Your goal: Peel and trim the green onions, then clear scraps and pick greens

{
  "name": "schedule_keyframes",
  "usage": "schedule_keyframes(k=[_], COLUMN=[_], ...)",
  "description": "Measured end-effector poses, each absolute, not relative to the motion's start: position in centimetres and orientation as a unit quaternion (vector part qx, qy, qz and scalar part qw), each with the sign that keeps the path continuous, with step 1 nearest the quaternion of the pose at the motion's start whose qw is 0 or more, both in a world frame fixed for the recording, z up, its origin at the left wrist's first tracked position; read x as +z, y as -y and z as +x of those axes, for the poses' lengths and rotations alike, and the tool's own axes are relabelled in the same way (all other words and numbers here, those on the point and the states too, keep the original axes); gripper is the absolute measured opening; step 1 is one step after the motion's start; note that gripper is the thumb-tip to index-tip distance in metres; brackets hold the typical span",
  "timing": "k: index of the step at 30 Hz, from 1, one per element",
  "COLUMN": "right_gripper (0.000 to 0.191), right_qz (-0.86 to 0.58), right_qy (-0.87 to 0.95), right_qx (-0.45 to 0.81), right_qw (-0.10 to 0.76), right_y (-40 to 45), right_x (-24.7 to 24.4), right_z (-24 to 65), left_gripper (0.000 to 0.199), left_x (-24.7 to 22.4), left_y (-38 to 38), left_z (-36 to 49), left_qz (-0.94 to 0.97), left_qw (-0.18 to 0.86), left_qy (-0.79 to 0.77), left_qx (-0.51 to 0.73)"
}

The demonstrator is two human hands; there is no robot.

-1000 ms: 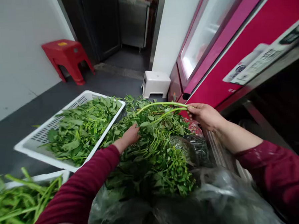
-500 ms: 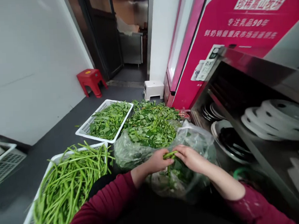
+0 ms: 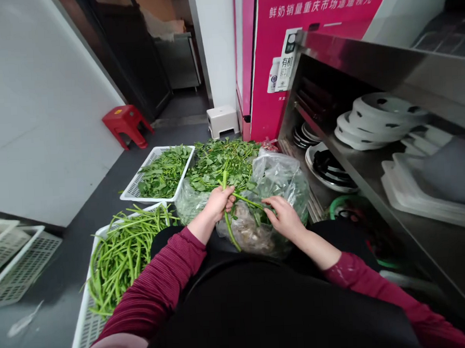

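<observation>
My left hand (image 3: 220, 202) is closed around some green vegetable stems (image 3: 230, 227), one of which points up past the fingers and down below them. Another stem (image 3: 247, 199) runs from that hand across to my right hand (image 3: 285, 217), whose thumb and fingers pinch its far end. Below and between the hands is a clear plastic bag (image 3: 251, 230) with brownish scraps inside. Just beyond lies a heap of leafy greens (image 3: 226, 161) on plastic. To the left, long bare stems (image 3: 123, 252) fill a white basket (image 3: 86, 327); leafy tops (image 3: 164, 172) lie in another white basket (image 3: 129, 192).
A steel shelf (image 3: 373, 185) with white plates (image 3: 385, 119) stands close on the right, a green-rimmed basin (image 3: 337, 202) beneath it. Farther off are a red stool (image 3: 126, 122), a white stool (image 3: 222, 120) and a pink fridge (image 3: 267, 84). More baskets (image 3: 23, 268) stand at left.
My hands have moved apart; they were close together over the bag on a short green piece. Longer stems now show in the left hand. The view has shifted down and right.
</observation>
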State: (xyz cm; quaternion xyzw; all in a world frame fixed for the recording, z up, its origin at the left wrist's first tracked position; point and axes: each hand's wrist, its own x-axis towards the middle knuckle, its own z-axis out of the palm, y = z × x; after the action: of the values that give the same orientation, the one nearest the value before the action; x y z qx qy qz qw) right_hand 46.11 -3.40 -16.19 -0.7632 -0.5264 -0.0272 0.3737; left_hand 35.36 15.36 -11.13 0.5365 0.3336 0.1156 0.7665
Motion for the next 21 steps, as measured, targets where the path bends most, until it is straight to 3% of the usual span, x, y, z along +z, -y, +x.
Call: schedule_keyframes(k=[3, 9, 16, 21], right_gripper=[0.018, 0.011, 0.020, 0.022], right_qz=[-0.766, -0.729, -0.763, -0.765], right_qy=[0.523, 0.558, 0.568, 0.574], right_qx=[-0.052, 0.040, -0.095, -0.066], right_qw=[0.370, 0.396, 0.292, 0.284], right_y=[3.9, 4.1, 4.0, 3.5], right_x=[-16.7, -17.2, -16.8, -17.2], right_z=[45.9, 46.0, 45.9, 46.3], left_gripper=[0.029, 0.027, 0.025, 0.025], left_x=[-10.6, -10.4, -10.6, -10.7], left_y=[-14.1, -13.8, -13.9, -13.5], left_z=[34.9, 35.2, 36.9, 38.1], left_qz=[0.530, 0.497, 0.434, 0.431], left_qw=[0.766, 0.794, 0.817, 0.814], left_qy=[-0.347, -0.342, -0.379, -0.389], left_qx=[0.107, 0.078, 0.038, 0.036])
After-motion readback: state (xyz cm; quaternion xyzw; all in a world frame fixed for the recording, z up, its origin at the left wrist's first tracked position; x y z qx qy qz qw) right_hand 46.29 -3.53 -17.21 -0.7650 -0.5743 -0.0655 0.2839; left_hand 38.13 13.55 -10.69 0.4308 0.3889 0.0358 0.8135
